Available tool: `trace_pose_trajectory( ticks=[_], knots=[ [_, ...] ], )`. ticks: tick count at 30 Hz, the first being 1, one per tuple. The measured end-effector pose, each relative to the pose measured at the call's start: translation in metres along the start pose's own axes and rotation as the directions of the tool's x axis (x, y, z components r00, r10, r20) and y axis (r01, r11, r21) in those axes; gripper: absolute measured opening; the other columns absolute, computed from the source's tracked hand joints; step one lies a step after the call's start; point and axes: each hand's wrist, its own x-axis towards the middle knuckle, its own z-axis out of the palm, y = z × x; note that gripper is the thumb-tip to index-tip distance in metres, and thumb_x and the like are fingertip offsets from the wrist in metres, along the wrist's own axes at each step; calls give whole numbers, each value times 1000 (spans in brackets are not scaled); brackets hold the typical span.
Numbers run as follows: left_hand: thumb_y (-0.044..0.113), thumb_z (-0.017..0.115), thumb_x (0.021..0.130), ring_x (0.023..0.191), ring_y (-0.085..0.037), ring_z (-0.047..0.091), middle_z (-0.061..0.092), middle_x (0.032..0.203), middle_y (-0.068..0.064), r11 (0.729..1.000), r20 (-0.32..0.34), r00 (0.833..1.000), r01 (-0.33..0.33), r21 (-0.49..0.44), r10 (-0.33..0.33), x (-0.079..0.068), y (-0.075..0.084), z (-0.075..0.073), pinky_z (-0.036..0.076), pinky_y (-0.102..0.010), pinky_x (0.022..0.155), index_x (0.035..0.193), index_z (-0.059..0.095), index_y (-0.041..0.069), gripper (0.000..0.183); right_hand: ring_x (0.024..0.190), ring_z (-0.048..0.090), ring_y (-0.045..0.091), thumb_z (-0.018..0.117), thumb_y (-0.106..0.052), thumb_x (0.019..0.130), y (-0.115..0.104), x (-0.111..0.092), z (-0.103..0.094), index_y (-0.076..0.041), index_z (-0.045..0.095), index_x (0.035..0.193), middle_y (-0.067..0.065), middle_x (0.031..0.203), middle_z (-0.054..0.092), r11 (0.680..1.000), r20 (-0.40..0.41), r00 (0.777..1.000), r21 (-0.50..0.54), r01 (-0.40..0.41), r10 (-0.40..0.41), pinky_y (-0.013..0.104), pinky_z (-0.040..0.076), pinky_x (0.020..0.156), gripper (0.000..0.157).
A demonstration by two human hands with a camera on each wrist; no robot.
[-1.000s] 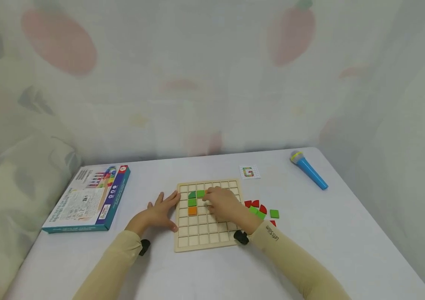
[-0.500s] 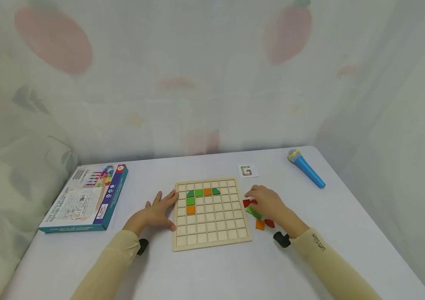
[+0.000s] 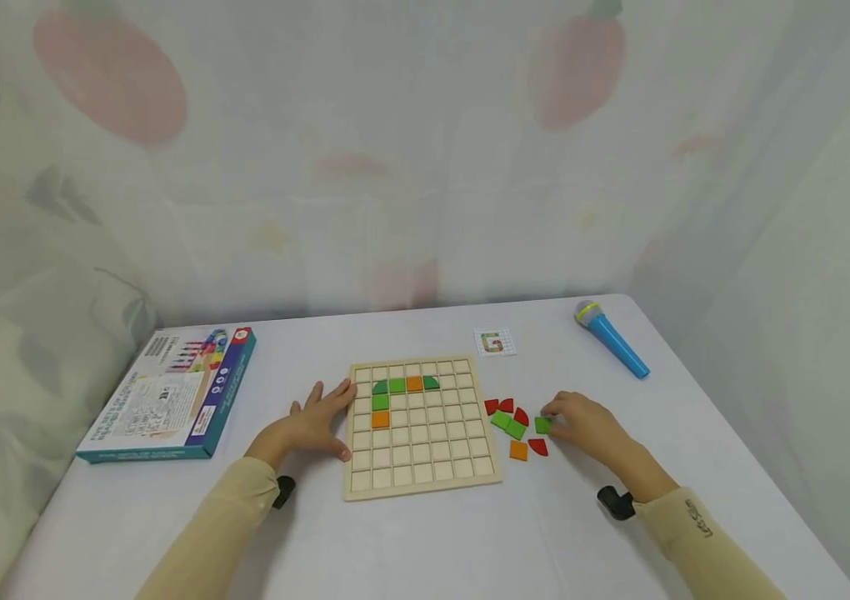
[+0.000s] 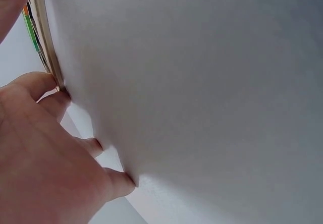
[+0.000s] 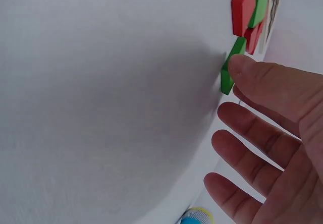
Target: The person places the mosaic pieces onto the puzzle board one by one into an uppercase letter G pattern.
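A wooden grid board (image 3: 425, 458) lies in the middle of the table. Set in its cells are a dark green quarter-round tile (image 3: 380, 387), green squares, orange squares and another dark green quarter-round (image 3: 431, 382). My left hand (image 3: 310, 427) rests with spread fingers, its thumb and a fingertip at the board's left edge; the left wrist view shows fingertips (image 4: 53, 81) at that edge. Right of the board, my right hand (image 3: 590, 429) pinches a green square tile (image 3: 542, 425) between thumb and index finger. In the right wrist view the thumb covers part of this tile (image 5: 238, 47); the other fingers are extended.
Loose red quarter-rounds (image 3: 537, 447), green squares (image 3: 515, 429) and an orange square (image 3: 518, 451) lie between board and right hand. Behind them is a small pattern card (image 3: 495, 342). A blue toy microphone (image 3: 620, 344) lies at back right, a game box (image 3: 162, 400) at left.
My right hand has left the board, passed over the loose tiles and moved right to the green square. A dark green quarter-round now shows in the top row. The left hand stays put.
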Motion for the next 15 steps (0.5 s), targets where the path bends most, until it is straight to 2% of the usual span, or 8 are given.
trace_pose_trajectory(
  ticks=[7,15],
  knots=[
    [36,85,57,137,-44,-8,7,155,-5,1000,-3,1000,20,18,-20,-2,3,2,-3,-72,97,148,19,17,114,86,55,15,76,-14,75,-1,5,6,-12,70,100,-2,93,61,999,35,999,-43,22,-20,36,52,80,26],
    [35,84,59,137,-44,-10,6,155,-5,1000,5,1000,2,5,-2,-2,3,-2,-5,-72,97,149,18,16,112,88,56,18,76,-15,75,-9,15,-3,-10,69,99,1,95,63,999,-15,1000,-43,-12,12,38,52,79,25]
  ],
)
